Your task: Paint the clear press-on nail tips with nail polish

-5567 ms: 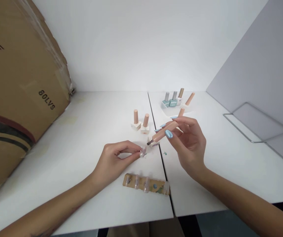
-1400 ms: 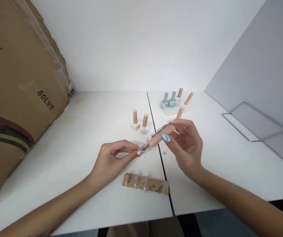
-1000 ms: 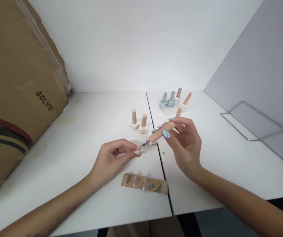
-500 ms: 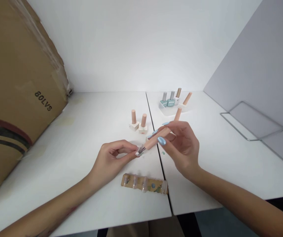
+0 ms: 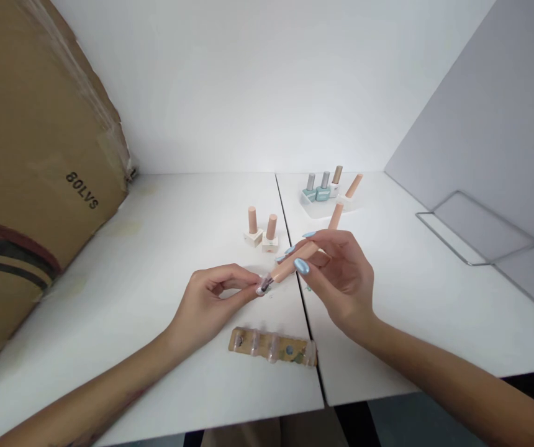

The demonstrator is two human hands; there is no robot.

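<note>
My left hand [image 5: 213, 299] pinches a small translucent false nail tip [image 5: 262, 287] between thumb and fingertips. My right hand [image 5: 341, 279], its nails painted pale blue, holds a peach-handled nail polish brush [image 5: 294, 264]. The dark bristles [image 5: 266, 282] touch the false nail tip. An open cream-coloured polish bottle [image 5: 284, 256] sits partly hidden behind the brush handle, close to my right fingers.
Two peach-capped cream bottles [image 5: 256, 230] stand behind my hands, and several teal and beige bottles [image 5: 323, 187] stand farther back. A card strip of nail tips [image 5: 271, 346] lies in front. A cardboard box [image 5: 38, 155] looms left; a wire stand [image 5: 476, 230] sits right.
My right hand has moved left and down, bringing the brush from beside the false nail tip onto it. My left hand has barely moved.
</note>
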